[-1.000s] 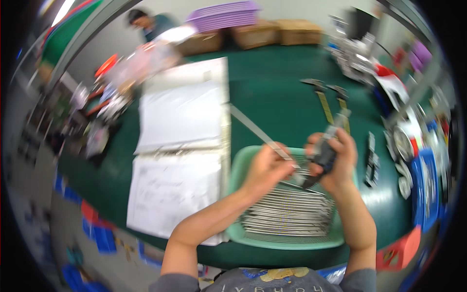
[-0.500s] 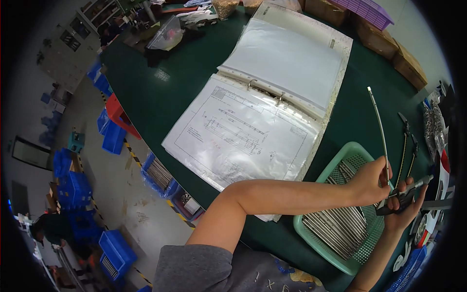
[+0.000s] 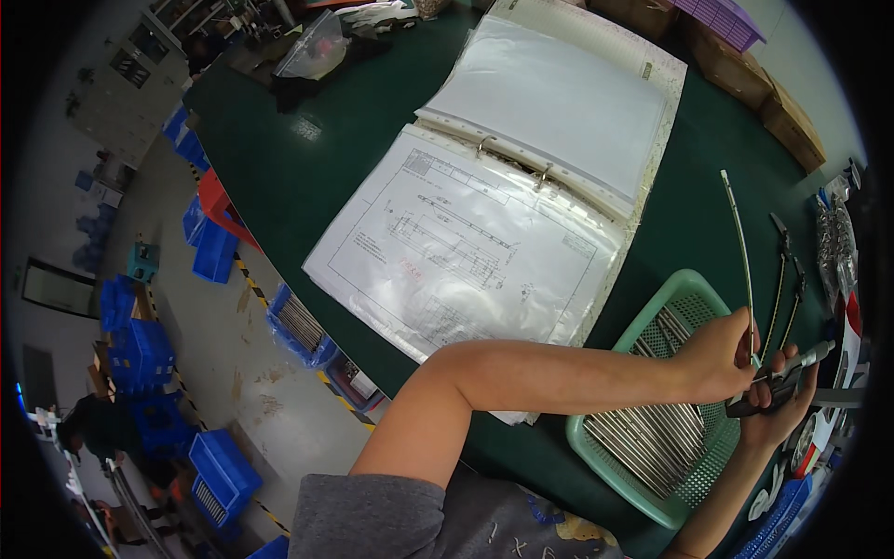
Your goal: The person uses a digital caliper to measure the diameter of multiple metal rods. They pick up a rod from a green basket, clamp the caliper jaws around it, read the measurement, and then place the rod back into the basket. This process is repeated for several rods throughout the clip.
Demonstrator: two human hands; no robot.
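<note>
Gripping slim silvery metal rod (image 3: 741, 244) in left hand (image 3: 719, 359), we held grey-and-black gauge (image 3: 803, 363) in curled right hand (image 3: 780, 410); rod's lower end near gauge, contact unclear. Below left forearm, green perforated plastic basket (image 3: 694, 489) held similar rods (image 3: 643, 438). Beyond lay white ring binder (image 3: 466, 252), slender dark calipers (image 3: 785, 244); farthest, brown cardboard cartons (image 3: 726, 70).

Left hand (image 3: 719, 361) holds rod (image 3: 739, 228); right hand (image 3: 780, 410) holds gauge (image 3: 792, 376). Basket (image 3: 687, 289) of rods (image 3: 647, 438) near desk's (image 3: 372, 130) near edge, open binder (image 3: 447, 252) left of it.
</note>
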